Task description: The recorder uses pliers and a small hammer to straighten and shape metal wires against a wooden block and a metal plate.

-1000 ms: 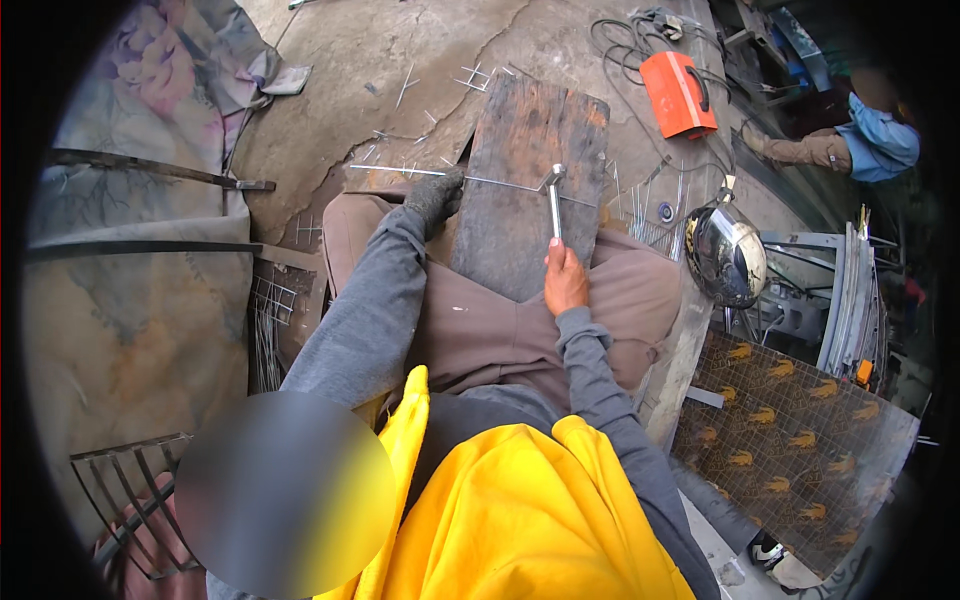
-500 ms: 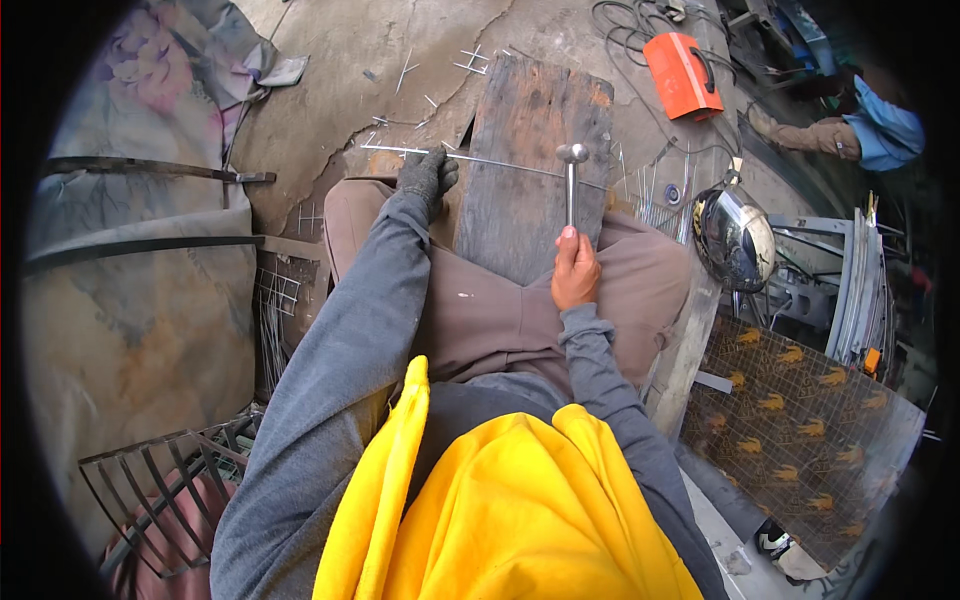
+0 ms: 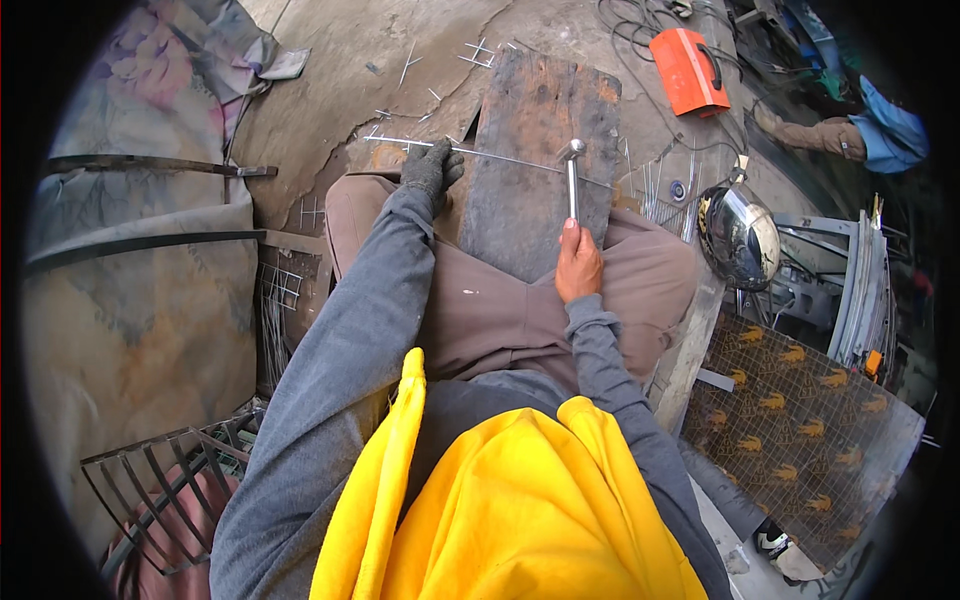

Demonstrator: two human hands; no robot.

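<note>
My left hand (image 3: pixel 431 170), in a dark grey glove, is closed around a thin metal rod (image 3: pixel 505 158). The rod runs from the left of that hand across a worn wooden plank (image 3: pixel 510 215) between my legs. Bare and wrapped round the handle, my right hand (image 3: pixel 579 262) holds a hammer (image 3: pixel 572 185) over the right part of the plank. The hammer's head is at the rod, near the plank's right side; whether it touches the rod I cannot tell.
Short cut rods (image 3: pixel 478 52) lie on the concrete beyond the plank. An orange case-shaped machine (image 3: pixel 690 72) with cables stands far right, near a welding helmet (image 3: pixel 740 235). Patterned board (image 3: pixel 790 430) lies at right. A metal rack (image 3: pixel 160 490) is at lower left. Another person's leg (image 3: pixel 830 138) shows far right.
The hammer head has come down a little toward the rod and tilted. My left hand keeps its hold, nearly still. The whole view has shifted slightly.
</note>
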